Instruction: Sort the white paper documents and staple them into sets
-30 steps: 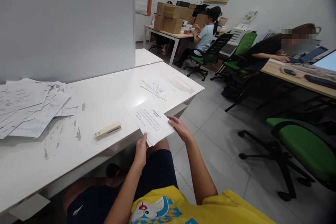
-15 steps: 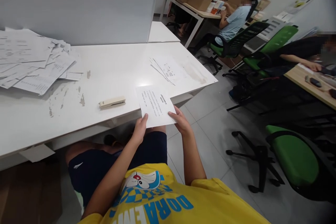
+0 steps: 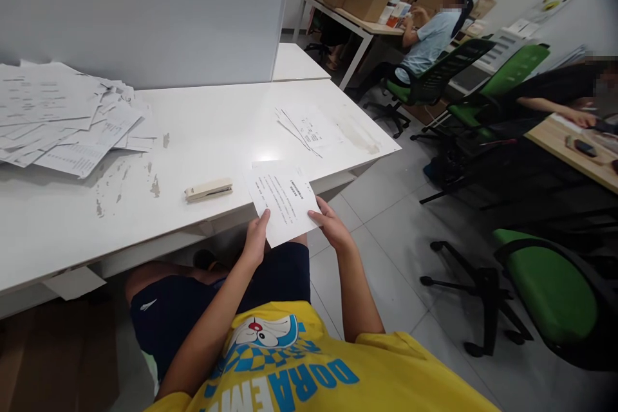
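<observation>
Both of my hands hold printed paper sheets (image 3: 284,201) at the front edge of the white desk, above my lap. My left hand (image 3: 257,237) pinches the left side, thumb on top. On the right side, my right hand (image 3: 333,224) grips with its thumb on the print and fingers underneath. A second sheet's edge shows behind the top one, slightly out of line; how many sheets there are I cannot tell. A cream stapler (image 3: 209,190) lies on the desk to the left of the sheets, touched by neither hand.
A messy heap of papers (image 3: 62,116) covers the desk's left end, below a grey partition (image 3: 145,13). Another printed sheet (image 3: 309,129) lies farther back on the white desk (image 3: 217,122). Green chairs (image 3: 545,283) and two seated people (image 3: 429,45) are to the right.
The top sheet has turned slightly in my hands, its lower corner now pointing down toward my lap, so the sheets no longer line up. Stapler and paper heap stay in place.
</observation>
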{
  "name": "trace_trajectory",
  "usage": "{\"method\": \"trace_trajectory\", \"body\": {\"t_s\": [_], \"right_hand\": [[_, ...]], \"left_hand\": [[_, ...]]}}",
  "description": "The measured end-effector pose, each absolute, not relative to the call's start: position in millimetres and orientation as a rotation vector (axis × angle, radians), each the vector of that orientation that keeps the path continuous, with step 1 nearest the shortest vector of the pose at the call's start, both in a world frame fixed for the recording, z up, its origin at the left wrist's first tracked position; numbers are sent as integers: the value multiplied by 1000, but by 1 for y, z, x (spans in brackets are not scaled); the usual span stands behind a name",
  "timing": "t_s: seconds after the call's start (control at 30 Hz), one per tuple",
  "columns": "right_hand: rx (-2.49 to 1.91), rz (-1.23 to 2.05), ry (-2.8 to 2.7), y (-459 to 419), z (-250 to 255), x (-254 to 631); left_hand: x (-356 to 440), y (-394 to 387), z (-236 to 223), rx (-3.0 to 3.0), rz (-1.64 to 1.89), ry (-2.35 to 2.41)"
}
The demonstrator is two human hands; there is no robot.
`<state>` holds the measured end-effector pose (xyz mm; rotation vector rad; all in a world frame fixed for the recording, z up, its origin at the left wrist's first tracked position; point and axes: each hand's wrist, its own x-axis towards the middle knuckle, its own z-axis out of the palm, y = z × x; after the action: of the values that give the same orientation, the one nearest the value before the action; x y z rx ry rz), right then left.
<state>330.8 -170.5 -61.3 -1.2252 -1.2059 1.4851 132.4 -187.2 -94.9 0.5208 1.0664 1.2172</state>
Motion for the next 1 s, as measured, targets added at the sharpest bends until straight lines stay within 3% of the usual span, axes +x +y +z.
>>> {"method": "trace_trajectory", "body": {"t_s": [0.33,0.7,0.8,1.0], "right_hand": [[-1212,1411,-1259,-168,-65,326],[-1336,1298,-1198,-155,-78,334],[-1339,1291,-1201,-155,-77,336],[-1353,1318,-1283,-158,-75,339]], "left_hand": [[115,-182,-84,822,1146,1306],[118,-203,-66,1278,457,809],[116,-200,-69,1208,542,823],[111,-190,-73,704,1101,1001]]}}
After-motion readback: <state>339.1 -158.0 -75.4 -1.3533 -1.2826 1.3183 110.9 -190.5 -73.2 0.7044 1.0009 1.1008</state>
